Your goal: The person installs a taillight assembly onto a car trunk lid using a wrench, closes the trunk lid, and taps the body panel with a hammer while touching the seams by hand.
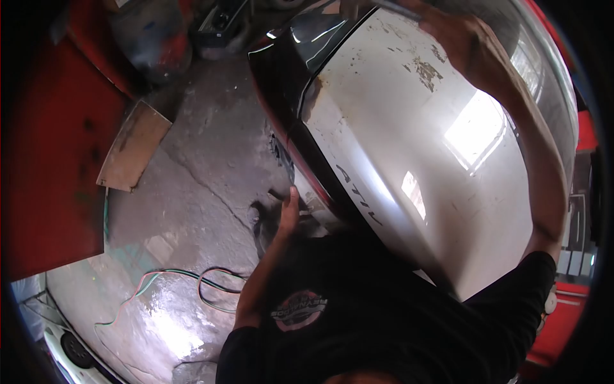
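Observation:
A silver-white car lid (396,128) with dark letters along its lower edge fills the upper right, its paint chipped near the top. My right hand (451,35) is at the lid's far top edge, with its fingertips partly cut off by the frame and what they touch unclear. Down by the dark red trim (310,179) of the car's edge is my left hand (290,208), one finger pointing up and the others apart in shadow. Nothing shows in the left hand.
Red panels (57,147) stand on the left beside a brown board (134,147). Thin hoses (173,272) lie on the stained concrete floor (198,153). Part of a white car (70,349) shows at lower left. Red and grey objects (569,307) stand at the right edge.

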{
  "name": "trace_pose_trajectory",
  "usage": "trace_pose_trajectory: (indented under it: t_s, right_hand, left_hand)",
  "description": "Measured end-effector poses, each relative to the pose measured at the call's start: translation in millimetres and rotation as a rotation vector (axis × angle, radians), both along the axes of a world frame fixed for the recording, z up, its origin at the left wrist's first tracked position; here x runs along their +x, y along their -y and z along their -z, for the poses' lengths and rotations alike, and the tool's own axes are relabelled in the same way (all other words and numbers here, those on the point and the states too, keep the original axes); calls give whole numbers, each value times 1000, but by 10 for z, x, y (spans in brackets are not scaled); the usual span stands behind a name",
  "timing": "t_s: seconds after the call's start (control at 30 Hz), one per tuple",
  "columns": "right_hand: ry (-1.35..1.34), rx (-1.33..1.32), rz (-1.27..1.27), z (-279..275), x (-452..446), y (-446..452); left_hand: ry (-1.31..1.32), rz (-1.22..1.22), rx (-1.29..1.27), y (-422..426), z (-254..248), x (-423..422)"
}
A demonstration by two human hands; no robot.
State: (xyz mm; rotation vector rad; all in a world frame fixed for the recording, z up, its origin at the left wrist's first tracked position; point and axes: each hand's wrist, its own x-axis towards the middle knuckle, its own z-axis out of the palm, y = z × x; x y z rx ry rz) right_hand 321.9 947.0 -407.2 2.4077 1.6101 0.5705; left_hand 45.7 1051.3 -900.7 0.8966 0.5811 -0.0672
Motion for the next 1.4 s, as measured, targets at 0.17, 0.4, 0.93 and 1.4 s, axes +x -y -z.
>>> trace_pose_trajectory:
  t_s: [0.17, 0.4, 0.93, 1.4]
  right_hand:
    - [-33, -31, -52, 121, 59, 119]
    - [5, -9, -22, 26, 166, 66]
    - [-69, -123, 135, 37, -167, -6]
    - [52, -86, -182, 56, -144, -24]
  left_hand:
    - [-64, -5, -23, 13, -109, -9]
    - [-80, -13, -35, 2, -282, -31]
    - [-50, 2, 78, 63, 554, 17]
    - [-63, -53, 58, 69, 528, 41]
